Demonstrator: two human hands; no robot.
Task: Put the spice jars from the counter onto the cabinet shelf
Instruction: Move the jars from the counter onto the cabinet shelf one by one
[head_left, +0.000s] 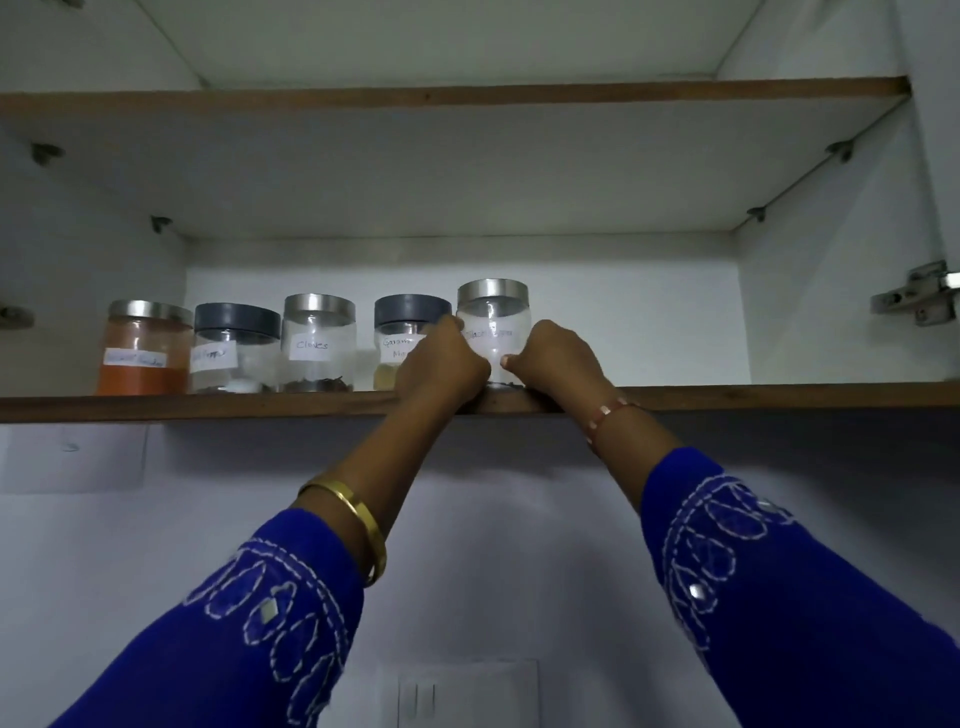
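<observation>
Left hand (441, 366) and right hand (558, 358) clasp the black pepper jar (492, 332) from both sides | jar stands on cabinet shelf (208, 406), rightmost of 5 | remaining jars: counter out of view.

Five spice jars stand in a row on the cabinet shelf (779, 396). From the left: a steel-lidded jar of orange powder (143, 349), a grey-lidded jar (236, 349), a steel-lidded jar labelled Cloves (318, 344), a grey-lidded jar (408, 338) and a steel-lidded jar (492, 322) at the shelf's front edge. The left hand (441, 364) and right hand (558, 358) grip this last jar from either side. A gold bangle (358, 512) circles the left wrist, and a switch plate (457, 693) sits on the wall below.
</observation>
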